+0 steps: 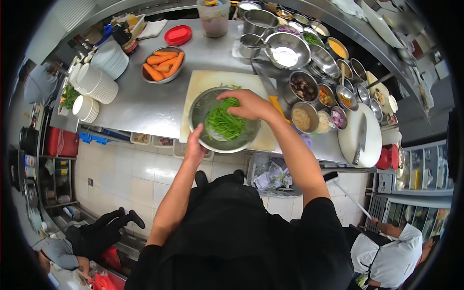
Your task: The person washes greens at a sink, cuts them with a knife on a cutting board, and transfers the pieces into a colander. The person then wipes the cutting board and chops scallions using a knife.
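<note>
A metal colander (197,104) sits over the white cutting board (203,79), holding a heap of thin-cut green vegetable strips (224,124). My left hand (195,144) grips the colander's near-left rim, thumb at the edge. Reaching in from the right, my right hand (246,105) has its fingers bent around the top of the green strips; its palm hides part of them. A few green bits lie on the board just behind the colander. To the right of my right hand, a knife (266,79) with a yellow handle lies across the board's edge.
A bowl of carrots (164,65) and a red lid (178,35) stand at the back left. Metal bowls of ingredients, including one of noodles (304,117), crowd the right. A cleaver (361,140) rests on a white round board. Below is a bin (273,179); a person holds a long-handled tool (355,200).
</note>
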The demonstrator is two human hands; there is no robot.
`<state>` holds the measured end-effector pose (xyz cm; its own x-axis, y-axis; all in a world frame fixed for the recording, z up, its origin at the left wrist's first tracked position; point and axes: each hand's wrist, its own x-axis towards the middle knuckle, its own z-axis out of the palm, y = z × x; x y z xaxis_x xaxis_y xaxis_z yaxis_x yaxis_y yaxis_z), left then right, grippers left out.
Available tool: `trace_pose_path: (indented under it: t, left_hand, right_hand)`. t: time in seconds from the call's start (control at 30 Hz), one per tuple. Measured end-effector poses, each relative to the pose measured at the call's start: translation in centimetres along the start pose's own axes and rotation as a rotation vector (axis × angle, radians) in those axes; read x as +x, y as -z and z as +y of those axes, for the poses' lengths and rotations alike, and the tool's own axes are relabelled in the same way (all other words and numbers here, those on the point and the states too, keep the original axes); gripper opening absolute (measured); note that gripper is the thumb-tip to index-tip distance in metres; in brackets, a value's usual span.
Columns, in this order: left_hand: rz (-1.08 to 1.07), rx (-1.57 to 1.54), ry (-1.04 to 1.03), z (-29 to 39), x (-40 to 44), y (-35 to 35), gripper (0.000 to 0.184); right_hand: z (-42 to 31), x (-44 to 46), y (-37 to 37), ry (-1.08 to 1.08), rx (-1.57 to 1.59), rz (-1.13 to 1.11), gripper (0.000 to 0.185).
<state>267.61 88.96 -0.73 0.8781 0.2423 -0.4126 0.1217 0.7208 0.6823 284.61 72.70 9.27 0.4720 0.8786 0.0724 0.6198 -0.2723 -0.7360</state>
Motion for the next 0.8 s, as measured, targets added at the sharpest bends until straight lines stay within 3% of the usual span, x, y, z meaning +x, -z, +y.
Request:
trace_pose_path:
  t: [0.2, 0.3, 0.5, 0.53, 0.63, 0.67, 0.77, 0.8]
  left_hand:
    - [-0.065, -0.002, -0.003, -0.1, 0.0, 0.1, 0.057]
    - [-0.052, -0.021, -0.013, -0.5, 0.2, 0.5, 0.056]
    - [-0.076, -0.086, -0.032, -0.7, 0.5, 2.6, 0.056]
    - [-0.043, -0.083, -0.037, -0.5, 0.3, 2.8, 0.056]
    - [0.047, -0.066, -0.077, 0.0, -1.0, 4.0, 0.053]
    - [0.069, -0.058, -0.103, 0.3, -1.7, 4.9, 0.052]
    - [0.118, -0.07, -0.144, 0.9, -2.9, 9.0, 0.049]
    - [0.146, -0.065, -0.148, 1.5, -3.4, 10.0, 0.049]
  right_hand:
    - [-2.6, -0.4, 0.9, -0.137, 0.057, 0.115, 0.041]
    - [-3.2, -0.6, 0.5, -0.075, 0.041, 0.169, 0.045]
    - [-3.9, -0.1, -0.6, 0.093, 0.034, -0.075, 0.052]
    - [-3.4, 0.3, -0.9, 0.162, 0.0, -0.025, 0.049]
    - [-1.0, 2.5, 0.1, -0.091, 0.294, 0.043, 0.044]
    - [1.7, 3.5, -0.2, -0.07, 0.22, 0.178, 0.04]
    - [8.5, 5.7, -1.2, -0.229, 0.037, -0.064, 0.043]
    - [11.5, 6.3, -2.9, -0.232, -0.022, -0.135, 0.063]
